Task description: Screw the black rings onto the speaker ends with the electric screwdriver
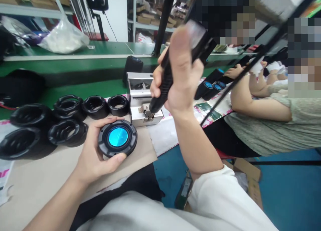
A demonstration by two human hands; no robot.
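Note:
My left hand (91,157) is closed around a black round housing (102,137) with a shiny blue disc (118,136) in its centre, held over the cardboard. My right hand (182,73) grips a black electric screwdriver (167,78), tilted with its nose pointing down. That nose is at the front of a metal screw feeder (140,102); whether the bit touches a screw there I cannot tell. Several black ring-shaped housings (95,105) stand to the left of the feeder, behind and beside my left hand.
Cardboard (142,150) covers the near bench. A black pole (164,21) rises behind the feeder. Black cylinders with blue ends (208,85) lie farther right, beside a co-worker's arm (247,97). A white plastic bag (64,36) sits on the green ledge (112,48).

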